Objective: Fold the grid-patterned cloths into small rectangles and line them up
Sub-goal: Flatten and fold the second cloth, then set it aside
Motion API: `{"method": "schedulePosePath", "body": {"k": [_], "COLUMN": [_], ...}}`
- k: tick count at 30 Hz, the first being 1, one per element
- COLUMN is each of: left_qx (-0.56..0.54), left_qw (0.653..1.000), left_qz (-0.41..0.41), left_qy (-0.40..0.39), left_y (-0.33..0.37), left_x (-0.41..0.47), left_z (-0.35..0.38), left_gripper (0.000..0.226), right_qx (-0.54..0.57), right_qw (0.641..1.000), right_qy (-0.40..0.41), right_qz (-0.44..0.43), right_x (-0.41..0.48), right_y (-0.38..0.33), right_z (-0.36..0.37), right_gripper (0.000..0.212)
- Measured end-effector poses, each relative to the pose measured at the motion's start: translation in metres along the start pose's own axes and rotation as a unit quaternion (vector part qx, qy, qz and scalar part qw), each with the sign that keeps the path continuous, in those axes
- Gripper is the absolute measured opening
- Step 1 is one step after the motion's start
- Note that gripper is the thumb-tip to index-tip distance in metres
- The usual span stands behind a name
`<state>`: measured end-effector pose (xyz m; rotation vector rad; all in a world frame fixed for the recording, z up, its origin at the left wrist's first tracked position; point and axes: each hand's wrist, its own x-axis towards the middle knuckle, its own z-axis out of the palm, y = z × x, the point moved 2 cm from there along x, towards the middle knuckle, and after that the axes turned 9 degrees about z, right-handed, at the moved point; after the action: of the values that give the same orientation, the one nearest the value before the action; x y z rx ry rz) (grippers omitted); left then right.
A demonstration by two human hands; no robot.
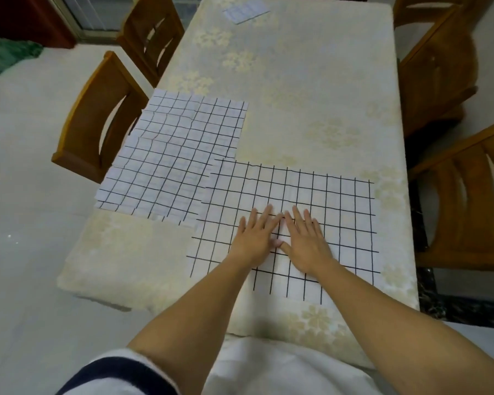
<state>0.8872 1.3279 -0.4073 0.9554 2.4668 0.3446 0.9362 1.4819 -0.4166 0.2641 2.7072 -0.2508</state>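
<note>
A white cloth with a black grid (328, 201) lies spread flat on the near right part of the table. My left hand (254, 238) and my right hand (305, 240) lie side by side on its middle, palms down, fingers straight, thumbs nearly touching. To its left, more grid cloths (169, 158) lie spread flat in an overlapping pile that reaches the table's left edge. A small folded grid cloth (246, 11) rests at the far end of the table.
The table (311, 81) wears a pale cream floral cover. Wooden chairs stand on both sides: two on the left (97, 115), two on the right (439, 69). A green cloth (6, 55) lies on the floor at the far left.
</note>
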Motion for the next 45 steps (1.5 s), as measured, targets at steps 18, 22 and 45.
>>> {"method": "schedulePosePath", "body": {"k": [18,22,45], "left_qx": [0.048,0.059,0.04], "left_qw": [0.994,0.988,0.995], "left_qz": [-0.045,-0.085,-0.052], "left_qy": [0.086,0.113,0.068], "left_y": [-0.036,-0.062,-0.031], "left_x": [0.103,0.093,0.009], "left_z": [-0.03,-0.025,0.013], "left_gripper": [0.061,0.063,0.064], "right_qx": [0.014,0.004,-0.022], "right_qw": [0.992,0.984,0.987], "right_qy": [0.081,0.101,0.076], "right_qz": [0.095,0.149,0.138], "right_x": [0.093,0.09,0.016], "right_y": [0.018,0.069,0.055], "right_z": [-0.027,-0.025,0.003], "right_gripper": [0.068,0.075,0.079]}}
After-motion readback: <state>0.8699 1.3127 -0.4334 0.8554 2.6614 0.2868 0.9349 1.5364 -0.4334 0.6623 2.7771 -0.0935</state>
